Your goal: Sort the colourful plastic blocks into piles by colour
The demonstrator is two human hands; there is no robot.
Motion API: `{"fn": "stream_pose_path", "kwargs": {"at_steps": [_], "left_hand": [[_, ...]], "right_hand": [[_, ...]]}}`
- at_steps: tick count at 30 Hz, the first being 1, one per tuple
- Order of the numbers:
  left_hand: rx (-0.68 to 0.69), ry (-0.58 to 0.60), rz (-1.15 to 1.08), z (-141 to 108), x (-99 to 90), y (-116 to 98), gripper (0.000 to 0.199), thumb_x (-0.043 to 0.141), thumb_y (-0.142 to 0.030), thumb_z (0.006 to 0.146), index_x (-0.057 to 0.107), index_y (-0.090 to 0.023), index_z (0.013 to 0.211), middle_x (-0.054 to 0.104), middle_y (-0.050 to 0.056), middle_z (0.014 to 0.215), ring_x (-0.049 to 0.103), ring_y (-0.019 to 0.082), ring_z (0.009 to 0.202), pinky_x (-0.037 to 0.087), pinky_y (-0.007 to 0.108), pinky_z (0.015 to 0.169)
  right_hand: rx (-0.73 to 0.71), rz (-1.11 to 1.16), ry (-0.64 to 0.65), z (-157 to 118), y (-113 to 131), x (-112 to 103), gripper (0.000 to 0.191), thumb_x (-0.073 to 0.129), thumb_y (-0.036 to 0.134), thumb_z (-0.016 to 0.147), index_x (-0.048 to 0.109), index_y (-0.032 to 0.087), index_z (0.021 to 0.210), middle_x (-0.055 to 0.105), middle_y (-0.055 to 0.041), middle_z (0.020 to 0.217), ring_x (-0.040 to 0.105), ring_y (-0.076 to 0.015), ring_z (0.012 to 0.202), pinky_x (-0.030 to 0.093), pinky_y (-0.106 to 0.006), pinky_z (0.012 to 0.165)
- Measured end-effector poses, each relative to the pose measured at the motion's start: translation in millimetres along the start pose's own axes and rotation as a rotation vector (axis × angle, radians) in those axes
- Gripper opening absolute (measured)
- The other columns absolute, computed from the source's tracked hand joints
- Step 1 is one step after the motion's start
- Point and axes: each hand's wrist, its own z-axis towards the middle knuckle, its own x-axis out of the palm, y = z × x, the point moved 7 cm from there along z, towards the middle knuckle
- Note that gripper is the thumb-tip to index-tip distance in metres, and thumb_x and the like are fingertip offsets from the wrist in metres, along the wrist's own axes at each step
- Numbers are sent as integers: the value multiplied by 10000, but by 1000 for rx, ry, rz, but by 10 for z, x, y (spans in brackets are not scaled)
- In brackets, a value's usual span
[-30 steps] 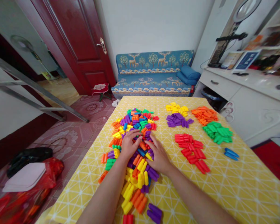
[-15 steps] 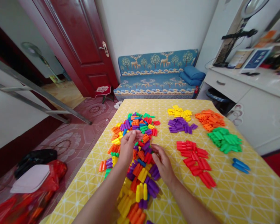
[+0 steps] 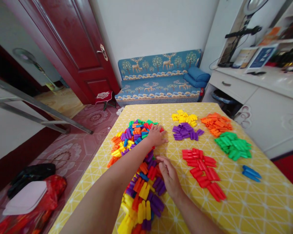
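A mixed pile of plastic building pieces (image 3: 143,191), in several colours and shaped like joined tubes, runs along the left half of the table. My left hand (image 3: 157,135) reaches across to the pile's upper right edge, fingers spread, over red pieces (image 3: 161,129); the palm hides what lies under it. My right hand (image 3: 170,177) rests beside the pile's right edge, its fingers loosely curved and apart, with no piece visible in it. Right of it lies a group of red pieces (image 3: 205,170).
Sorted heaps of purple (image 3: 185,131), yellow (image 3: 184,117), orange (image 3: 216,123) and green pieces (image 3: 233,145) lie on the yellow tablecloth (image 3: 175,214). A few blue pieces (image 3: 251,173) sit at right. A sofa (image 3: 158,86) stands beyond; a white cabinet (image 3: 271,107) is at right.
My left hand has moved from above the middle of the pile, forward and right to its upper right edge. The right hand stays near the same spot. The view has shifted slightly.
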Motion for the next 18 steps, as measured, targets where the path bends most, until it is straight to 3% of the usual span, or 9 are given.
{"fn": "stream_pose_path", "kwargs": {"at_steps": [2, 5, 9, 13, 18], "left_hand": [[-28, 24, 33, -21, 33, 29, 534, 622, -496, 801, 576, -229, 1261, 494, 158, 1374, 384, 366, 1312, 206, 580, 1101], [-11, 65, 50, -153, -23, 15, 500, 607, -465, 815, 580, -241, 1262, 563, 154, 1257, 467, 343, 1221, 332, 526, 1037], [132, 80, -15, -451, -192, -56, 266, 561, -267, 838, 706, -274, 1061, 626, 110, 1053, 569, 274, 1056, 468, 383, 885], [282, 72, -182, -816, -335, -90, 273, 573, -115, 771, 763, -281, 875, 656, 59, 1014, 595, 204, 997, 472, 291, 876], [188, -67, -413, -1182, -469, -54, 306, 544, -56, 756, 759, -254, 846, 675, 38, 855, 626, 173, 844, 491, 265, 775]], "right_hand": [[-4, 0, 4, 6, 10, -2, 314, 443, 418, 933, 617, 223, 1107, 623, -83, 1158, 562, -206, 1121, 449, -368, 992], [-2, 4, 15, 13, 12, 5, 320, 446, 420, 930, 620, 217, 1106, 622, -84, 1160, 563, -206, 1123, 456, -360, 980], [17, 11, 17, 17, 4, 11, 329, 449, 429, 927, 613, 214, 1114, 621, -84, 1157, 566, -207, 1111, 461, -360, 967], [21, 31, 13, 27, 33, 5, 338, 449, 442, 925, 604, 209, 1115, 613, -87, 1170, 569, -208, 1104, 476, -358, 944], [0, 48, -39, 49, 56, -31, 308, 475, 430, 910, 614, 209, 1075, 595, -98, 1175, 562, -216, 1111, 498, -367, 913]]}}
